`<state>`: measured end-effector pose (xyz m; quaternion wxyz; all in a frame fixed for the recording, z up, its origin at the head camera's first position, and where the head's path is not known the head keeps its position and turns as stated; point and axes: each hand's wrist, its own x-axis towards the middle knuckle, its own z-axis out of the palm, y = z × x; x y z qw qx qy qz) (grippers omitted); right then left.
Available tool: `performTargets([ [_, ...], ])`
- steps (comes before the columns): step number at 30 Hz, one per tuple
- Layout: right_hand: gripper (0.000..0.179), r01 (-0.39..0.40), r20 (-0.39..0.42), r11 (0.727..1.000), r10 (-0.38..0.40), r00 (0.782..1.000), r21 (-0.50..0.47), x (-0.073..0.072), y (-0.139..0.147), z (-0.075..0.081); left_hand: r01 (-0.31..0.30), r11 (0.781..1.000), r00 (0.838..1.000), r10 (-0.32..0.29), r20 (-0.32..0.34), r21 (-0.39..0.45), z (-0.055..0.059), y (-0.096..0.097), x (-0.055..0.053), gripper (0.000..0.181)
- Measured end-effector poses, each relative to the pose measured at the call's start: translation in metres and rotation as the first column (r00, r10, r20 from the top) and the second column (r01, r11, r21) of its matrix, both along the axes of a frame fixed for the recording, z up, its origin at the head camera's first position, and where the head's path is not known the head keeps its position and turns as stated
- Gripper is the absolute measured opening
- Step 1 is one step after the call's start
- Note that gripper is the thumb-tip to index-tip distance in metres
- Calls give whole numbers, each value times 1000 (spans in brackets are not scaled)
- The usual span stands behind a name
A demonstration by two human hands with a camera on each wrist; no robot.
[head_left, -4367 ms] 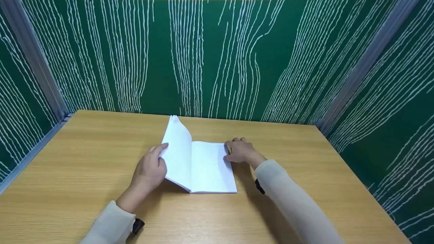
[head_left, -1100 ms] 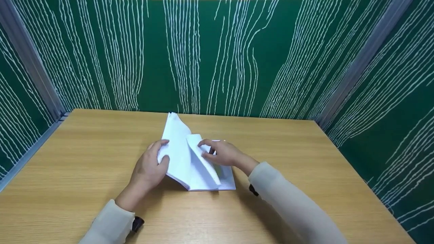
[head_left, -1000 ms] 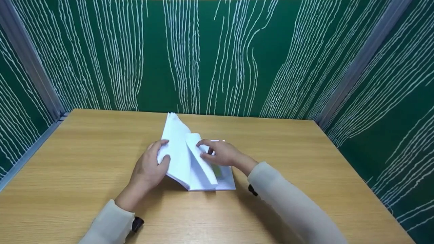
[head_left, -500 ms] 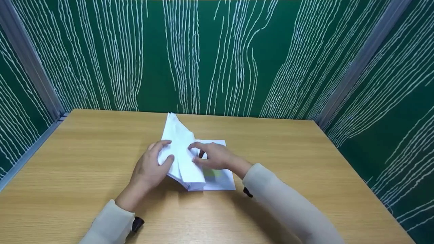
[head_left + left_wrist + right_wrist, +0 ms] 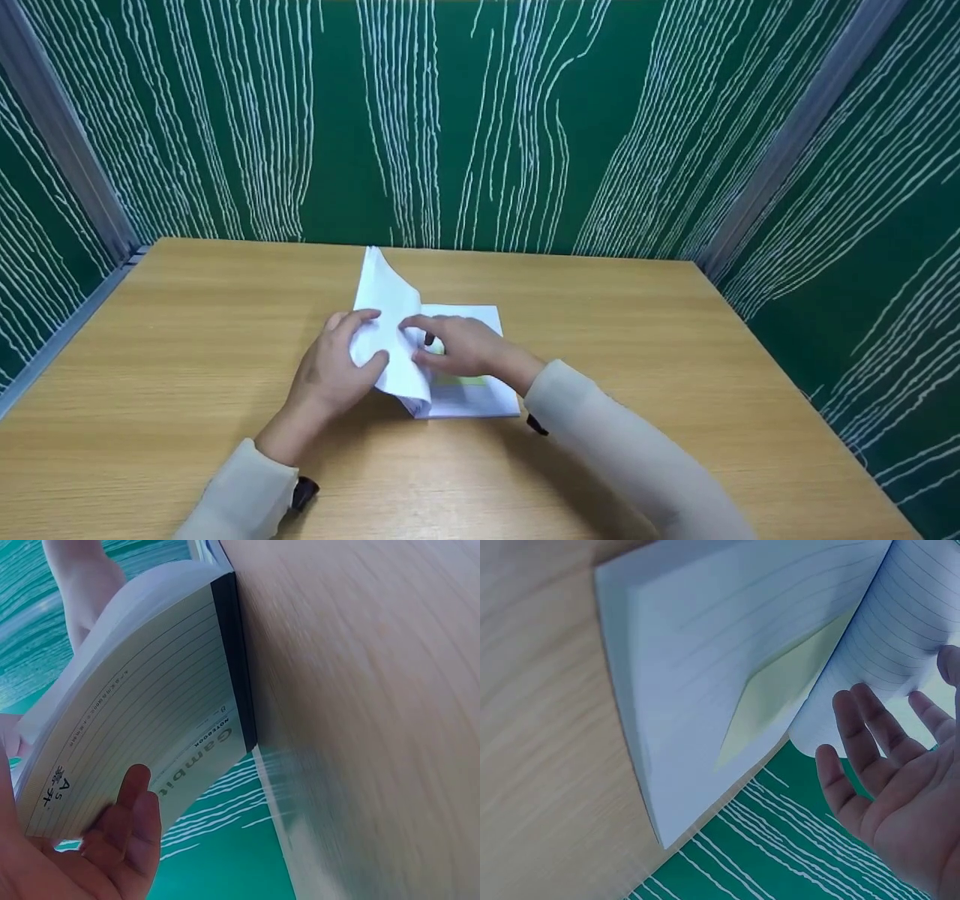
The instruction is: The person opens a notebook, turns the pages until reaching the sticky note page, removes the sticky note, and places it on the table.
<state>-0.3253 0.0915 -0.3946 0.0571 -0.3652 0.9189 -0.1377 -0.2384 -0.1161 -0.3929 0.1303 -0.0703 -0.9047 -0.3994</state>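
Observation:
A lined notebook (image 5: 390, 289) is spread on the table, its left part raised and its right part flat. My left hand (image 5: 330, 371) grips the raised part at its outer edge, thumb over the pages. In the left wrist view the fingers lie against the back cover (image 5: 154, 701), which is marked "Gambit" and has a dark spine strip. My right hand (image 5: 465, 345) touches a curved page (image 5: 907, 615) from the right, its fingers spread and loosely extended in the right wrist view. A yellow-green slip (image 5: 780, 686) lies on the right page, partly covered by that hand in the head view.
The wooden table (image 5: 187, 337) runs back to a green wall (image 5: 345, 150) with wavy white lines. Grey metal posts (image 5: 810, 127) stand at the corners. A dark object (image 5: 304, 495) shows at the left cuff, and another (image 5: 536, 425) beneath the right one.
My right hand has moved left from the right page's outer edge, carrying a page over against the raised part. The yellow-green slip has come into view. My left hand keeps its hold.

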Motion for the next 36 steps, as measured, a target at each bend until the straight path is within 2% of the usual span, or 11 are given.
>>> performTargets([
  [8,53,-1,-8,1000,1,1000,-12,2,-3,4,9,999,1000,-8,29,-33,2,-1,0,51],
  [16,34,-6,-89,1000,4,996,-15,0,11,4,-18,998,999,21,50,-64,2,-7,0,47],
  [26,49,-18,-73,994,26,997,109,10,36,-5,-30,994,995,40,90,-109,-4,-17,4,47],
  [36,53,-2,-86,983,18,996,184,9,46,-18,-19,982,989,46,141,-189,-8,-29,8,47],
])
